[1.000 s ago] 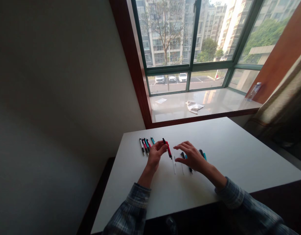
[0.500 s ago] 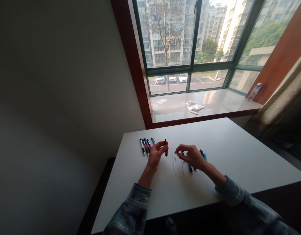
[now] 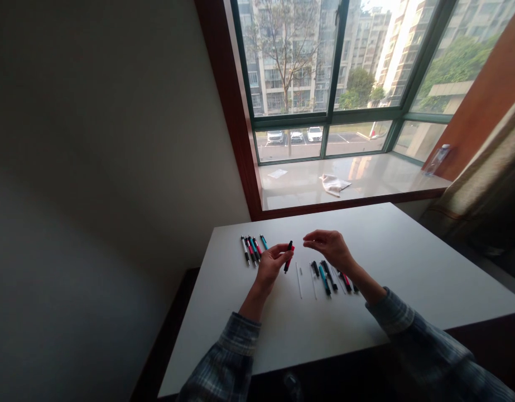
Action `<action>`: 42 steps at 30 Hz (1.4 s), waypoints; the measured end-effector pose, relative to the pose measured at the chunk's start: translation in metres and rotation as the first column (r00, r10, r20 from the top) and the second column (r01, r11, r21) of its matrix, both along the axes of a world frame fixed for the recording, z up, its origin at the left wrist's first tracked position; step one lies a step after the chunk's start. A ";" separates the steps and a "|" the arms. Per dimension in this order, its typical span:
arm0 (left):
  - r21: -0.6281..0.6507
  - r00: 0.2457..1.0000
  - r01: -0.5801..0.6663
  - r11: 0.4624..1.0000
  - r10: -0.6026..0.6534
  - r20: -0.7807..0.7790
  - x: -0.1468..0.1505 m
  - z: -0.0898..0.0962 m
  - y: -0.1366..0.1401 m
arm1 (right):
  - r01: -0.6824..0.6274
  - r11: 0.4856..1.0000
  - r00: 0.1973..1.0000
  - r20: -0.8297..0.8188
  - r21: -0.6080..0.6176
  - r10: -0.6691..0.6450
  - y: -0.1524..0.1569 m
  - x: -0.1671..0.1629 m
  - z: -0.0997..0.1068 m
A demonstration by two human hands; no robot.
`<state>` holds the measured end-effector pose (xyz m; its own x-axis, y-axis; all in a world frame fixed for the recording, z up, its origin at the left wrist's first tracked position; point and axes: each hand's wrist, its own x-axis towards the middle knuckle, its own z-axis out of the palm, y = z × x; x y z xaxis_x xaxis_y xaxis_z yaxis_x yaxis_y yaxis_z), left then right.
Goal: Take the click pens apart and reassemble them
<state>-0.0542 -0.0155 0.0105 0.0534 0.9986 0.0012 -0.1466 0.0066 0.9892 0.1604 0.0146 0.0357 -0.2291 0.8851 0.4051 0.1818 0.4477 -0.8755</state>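
Observation:
Between the thumb and fingers of my left hand (image 3: 270, 269) is a red and black pen (image 3: 287, 266), held tilted above the table. My right hand (image 3: 333, 248) is raised to the right of it, thumb and fingertips pinched together; whatever they hold is too small to make out. Below the hands lie a thin white refill (image 3: 299, 282) and a tiny spring (image 3: 301, 272), with a second refill (image 3: 314, 285) to their right. Several teal, black and red pen parts (image 3: 325, 281) lie under my right wrist. Beyond my left hand, several pens (image 3: 248, 249) rest side by side.
The white table (image 3: 224, 335) stands against the window sill (image 3: 299, 192). On the sill are a crumpled cloth (image 3: 335, 185), a paper piece (image 3: 278, 173) and a clear bottle (image 3: 438, 159). A wall is on the left, a curtain (image 3: 483, 151) on the right.
My right hand has lifted away from the pen parts, uncovering more of them, and remains pinched. The pen in my left hand has shifted slightly right and tilted.

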 end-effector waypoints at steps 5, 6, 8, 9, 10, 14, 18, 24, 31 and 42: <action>0.007 1.000 0.019 1.000 -0.019 -0.016 0.000 -0.001 -0.001 | -0.046 0.998 0.999 0.010 0.035 0.045 0.003 -0.001 0.006; 0.004 1.000 0.019 1.000 -0.019 -0.018 0.000 0.000 -0.001 | -0.047 0.998 0.999 0.027 0.049 0.046 0.003 -0.001 0.008; 0.000 1.000 0.018 1.000 -0.018 -0.018 0.000 0.001 -0.001 | -0.039 0.995 0.997 0.076 0.091 0.033 0.004 -0.002 0.010; -0.001 1.000 0.018 1.000 -0.018 -0.017 0.000 0.001 -0.001 | -0.039 0.992 0.994 0.106 0.118 0.027 0.005 -0.002 0.012; -0.001 1.000 0.019 1.000 -0.019 -0.015 0.000 0.002 -0.001 | -0.046 0.988 0.991 0.134 0.145 0.026 0.005 -0.003 0.013; 0.004 0.999 0.034 0.999 -0.034 -0.022 -0.001 0.001 -0.001 | -0.121 0.973 0.976 0.204 0.199 0.079 0.005 -0.006 0.014; -0.002 0.998 0.045 0.999 -0.045 -0.038 -0.001 0.004 -0.002 | -0.166 0.971 0.974 0.182 0.174 0.134 0.003 -0.010 0.014; -0.010 0.998 0.046 0.999 -0.047 -0.035 0.001 0.009 -0.004 | -0.209 0.969 0.967 0.175 0.131 0.185 0.000 -0.016 0.015; 0.047 0.995 -0.084 0.995 0.082 0.052 0.000 0.004 0.001 | -0.024 0.990 0.963 0.267 0.139 -0.014 -0.009 -0.013 0.018; 0.063 0.912 -0.389 0.919 0.374 0.165 -0.007 -0.005 0.010 | 0.050 0.998 0.550 0.833 0.040 -0.061 -0.080 -0.051 -0.014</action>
